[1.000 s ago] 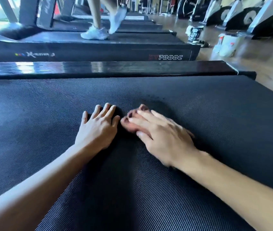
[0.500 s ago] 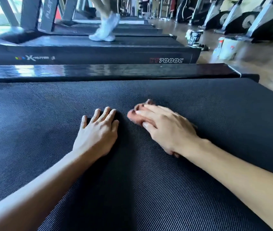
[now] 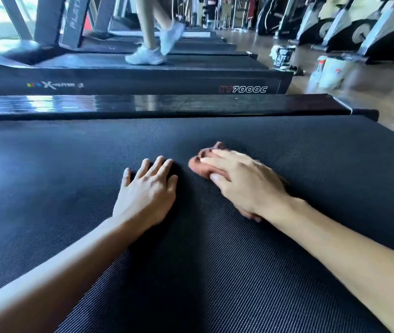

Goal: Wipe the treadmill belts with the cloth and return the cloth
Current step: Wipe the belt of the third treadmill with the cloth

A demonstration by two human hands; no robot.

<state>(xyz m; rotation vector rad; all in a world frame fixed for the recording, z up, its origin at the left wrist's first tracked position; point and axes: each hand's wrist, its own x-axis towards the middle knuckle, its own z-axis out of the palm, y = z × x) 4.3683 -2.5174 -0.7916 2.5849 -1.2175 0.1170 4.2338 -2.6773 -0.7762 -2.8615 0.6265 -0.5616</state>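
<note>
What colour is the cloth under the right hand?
The cloth is reddish-brown; the head view shows it best.

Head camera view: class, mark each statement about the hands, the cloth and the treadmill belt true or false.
1. The right hand presses the cloth onto the treadmill belt. True.
2. The left hand holds the cloth. False: the left hand rests flat on the belt beside the cloth, apart from it.
3. The cloth is blue. False: it is reddish-brown.
4. Someone in white shoes is on the next treadmill. True.
</note>
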